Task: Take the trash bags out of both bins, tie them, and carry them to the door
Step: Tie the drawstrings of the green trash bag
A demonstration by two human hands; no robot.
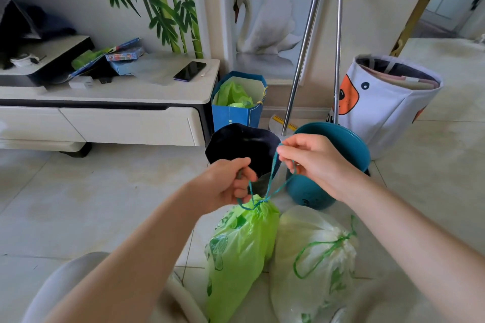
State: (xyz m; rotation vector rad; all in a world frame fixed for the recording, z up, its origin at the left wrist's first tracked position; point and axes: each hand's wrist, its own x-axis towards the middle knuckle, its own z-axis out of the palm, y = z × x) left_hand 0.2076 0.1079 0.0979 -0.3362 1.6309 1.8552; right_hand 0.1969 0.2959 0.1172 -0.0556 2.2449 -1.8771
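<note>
1. here, the left hand (231, 182) is curled closed around one end of the teal drawstring (271, 178) of the green trash bag (241, 252).
2. the right hand (312, 162) pinches the other end of that drawstring between thumb and fingertips, raised above the bag's gathered neck.
3. the green trash bag stands on the tiled floor (78, 204), touching the white trash bag (312, 262) on its right, whose green cord is already cinched.
4. behind them sit a dark bin (241, 147) and a teal bin (338, 155), both unlined.
</note>
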